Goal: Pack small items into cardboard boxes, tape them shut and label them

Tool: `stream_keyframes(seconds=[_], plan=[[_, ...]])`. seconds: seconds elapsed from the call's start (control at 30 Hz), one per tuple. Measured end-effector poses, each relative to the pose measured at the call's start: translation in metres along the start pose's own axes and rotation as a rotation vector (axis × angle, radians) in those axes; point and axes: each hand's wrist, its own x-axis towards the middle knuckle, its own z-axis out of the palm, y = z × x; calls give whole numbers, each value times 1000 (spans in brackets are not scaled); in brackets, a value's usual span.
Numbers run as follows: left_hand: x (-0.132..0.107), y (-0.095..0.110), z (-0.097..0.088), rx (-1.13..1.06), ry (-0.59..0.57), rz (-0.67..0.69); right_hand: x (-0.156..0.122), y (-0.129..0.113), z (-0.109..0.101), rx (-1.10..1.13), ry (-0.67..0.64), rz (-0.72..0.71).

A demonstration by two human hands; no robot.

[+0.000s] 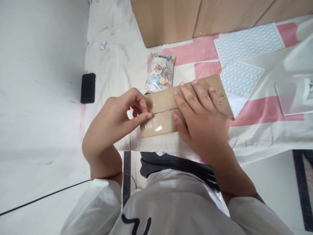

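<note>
A flat brown cardboard package (161,102) lies on the cloth-covered table edge in front of me. My right hand (198,114) rests flat on top of it, fingers spread, pressing the flaps down. My left hand (117,119) is at the package's left end, fingers curled, thumb and forefinger pinching a strip of clear tape (155,125) that lies over the lower flap. Just behind the package lies a small printed packet with a cartoon picture (160,73).
Large cardboard boxes (171,19) stand at the back. Two sheets of blank labels (246,42) lie at the right on the pink-and-white cloth, with a clear plastic sleeve (293,94) beyond. A black phone-like object (88,88) lies at the left.
</note>
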Motion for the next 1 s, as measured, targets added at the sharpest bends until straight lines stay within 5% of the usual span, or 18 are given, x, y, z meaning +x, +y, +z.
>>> stream_keyframes(seconds=[0.67,1.0], plan=[[14,-5,-5,235,-74,107,2,3,0,13,-11,0],[25,-26,-7,348,-43,74,2,2,-2,35,7,5]])
